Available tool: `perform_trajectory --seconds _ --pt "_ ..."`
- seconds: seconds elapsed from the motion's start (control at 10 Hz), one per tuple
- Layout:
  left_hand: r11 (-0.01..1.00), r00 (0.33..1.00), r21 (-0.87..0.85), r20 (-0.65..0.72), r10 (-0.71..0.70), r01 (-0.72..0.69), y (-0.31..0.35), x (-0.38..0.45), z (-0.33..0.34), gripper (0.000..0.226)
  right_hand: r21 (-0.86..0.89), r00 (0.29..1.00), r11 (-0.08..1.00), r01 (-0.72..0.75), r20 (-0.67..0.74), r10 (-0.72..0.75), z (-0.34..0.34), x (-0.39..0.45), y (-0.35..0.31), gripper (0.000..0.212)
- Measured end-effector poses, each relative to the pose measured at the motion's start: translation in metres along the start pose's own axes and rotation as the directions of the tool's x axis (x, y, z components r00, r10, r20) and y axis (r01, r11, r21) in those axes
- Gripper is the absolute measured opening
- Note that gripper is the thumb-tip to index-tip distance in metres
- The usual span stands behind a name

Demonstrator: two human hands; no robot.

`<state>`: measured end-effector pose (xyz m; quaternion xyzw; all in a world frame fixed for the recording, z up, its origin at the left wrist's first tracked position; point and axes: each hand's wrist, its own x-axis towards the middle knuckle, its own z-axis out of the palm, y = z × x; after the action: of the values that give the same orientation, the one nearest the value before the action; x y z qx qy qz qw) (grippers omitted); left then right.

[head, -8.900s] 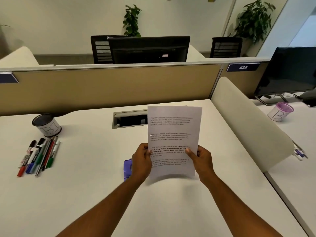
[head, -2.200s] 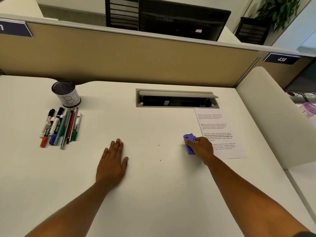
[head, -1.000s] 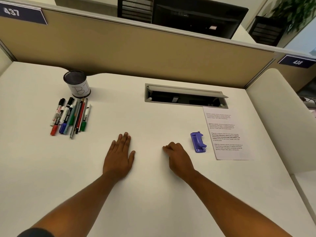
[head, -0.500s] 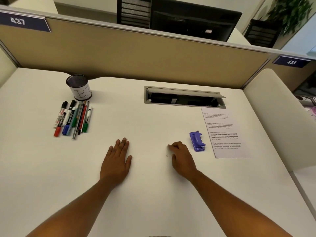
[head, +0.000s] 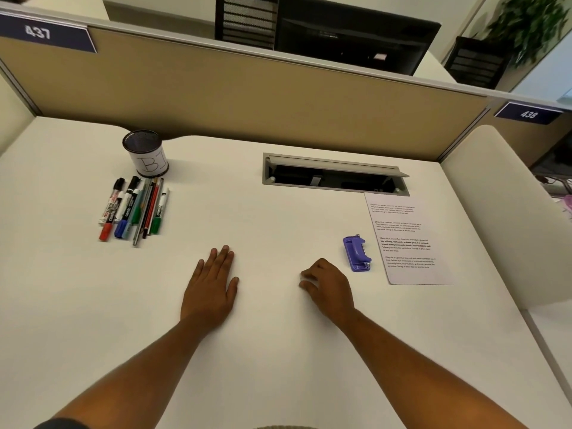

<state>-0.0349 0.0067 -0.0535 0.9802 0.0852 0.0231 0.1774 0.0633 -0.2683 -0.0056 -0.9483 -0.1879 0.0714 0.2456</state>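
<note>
My left hand (head: 213, 286) lies flat on the white desk (head: 278, 351), palm down, fingers straight and together. My right hand (head: 329, 287) rests on the desk a little to its right, fingers curled under with the tips on the surface; I see nothing in it. A small purple hole punch (head: 357, 253) lies just right of and beyond my right hand, apart from it. A printed sheet of paper (head: 405, 239) lies flat next to the punch on its right.
Several markers, pens and pencils (head: 134, 209) lie in a row at the back left, in front of a mesh pen cup (head: 146, 153) marked "B1". An open cable hatch (head: 334, 174) sits at the back centre. A tan partition (head: 247, 97) and a cream side panel (head: 507, 218) bound the desk.
My right hand let go of the purple punch and drew back left to the desk's middle, its fingers curling. My left hand stayed flat. The view shifted slightly.
</note>
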Motion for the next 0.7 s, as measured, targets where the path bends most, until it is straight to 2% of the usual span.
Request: perform_trajectory --seconds 0.2,0.7 --pt "1.000 1.000 -0.001 -0.004 -0.002 0.002 0.0012 -0.0003 -0.0004 0.064 -0.079 0.999 0.996 0.047 -0.023 -0.049 0.0029 0.0055 -0.0007 0.011" --pt "1.000 1.000 0.004 -0.016 -0.002 0.002 0.0006 -0.0007 0.0004 0.063 -0.332 0.984 0.928 0.169 0.002 -0.179 0.0089 0.0072 -0.0031 0.014"
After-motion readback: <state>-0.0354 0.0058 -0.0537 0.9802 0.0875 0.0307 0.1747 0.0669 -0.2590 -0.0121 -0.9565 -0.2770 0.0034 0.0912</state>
